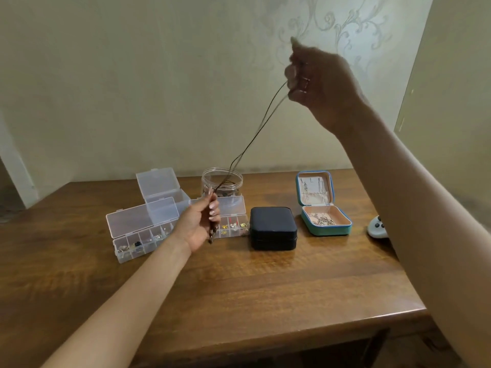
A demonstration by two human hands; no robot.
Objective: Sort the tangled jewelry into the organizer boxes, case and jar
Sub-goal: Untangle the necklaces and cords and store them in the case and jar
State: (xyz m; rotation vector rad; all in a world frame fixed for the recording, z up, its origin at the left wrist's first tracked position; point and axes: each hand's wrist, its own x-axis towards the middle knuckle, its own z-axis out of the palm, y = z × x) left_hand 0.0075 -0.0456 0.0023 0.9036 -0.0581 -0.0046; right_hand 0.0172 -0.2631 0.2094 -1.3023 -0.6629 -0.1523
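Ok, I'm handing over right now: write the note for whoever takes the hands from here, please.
Right hand: raised high, pinching the top of the thin cords.
Left hand: low in front of the jar, gripping their lower end; what looks like a pendant hangs below.
Done: small pieces in the open organizer boxes, chains in the open teal case, some items in the jar. Black case shut.
Left: probably part these cords and stow them.

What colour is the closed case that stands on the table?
The closed case is black; the head view shows it best.
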